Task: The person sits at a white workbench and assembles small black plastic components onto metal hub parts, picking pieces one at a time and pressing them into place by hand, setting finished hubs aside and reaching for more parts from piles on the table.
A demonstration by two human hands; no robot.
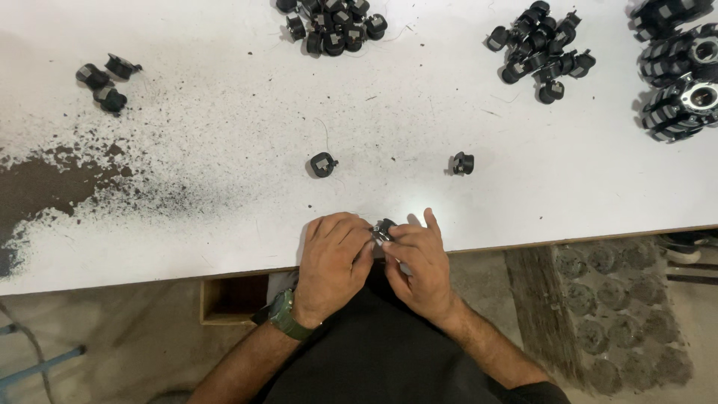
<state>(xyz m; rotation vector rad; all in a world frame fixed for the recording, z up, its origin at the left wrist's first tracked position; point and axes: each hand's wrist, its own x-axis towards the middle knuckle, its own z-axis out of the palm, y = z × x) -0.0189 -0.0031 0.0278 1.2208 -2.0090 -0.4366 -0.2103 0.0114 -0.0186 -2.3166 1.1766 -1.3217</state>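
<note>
One small black part (384, 229) with a bit of grey metal showing sits pinched between our two hands at the near edge of the white bench (224, 224), just above our lap. Our left hand (335, 258), with a green watch (284, 316) on its wrist, curls over the part from the left, and its grip is closed on it with the fingertips pressed in; our right hand (419, 262) meets it from the other side, thumb and forefinger clamped on the same piece, the remaining fingers loosely bent. We judge the step in hand to be fitting or working the metal bit on this one piece, though the fingers hide the detail. The move that follows would, we think, call for a steady pinch from one hand while the other frees itself. Just beyond the hands two loose black parts lie apart on the bench, one (322, 164) to the left and one (463, 162) to the right. Farther off, at the far edge, lie a pile of like parts (333, 26) and a second pile (540, 49), and a few more (105, 78) at far left. Dark dust (52, 187) is spread over the left of the bench. At far right stand larger black and metal wheel-like assemblies (677, 60).
</note>
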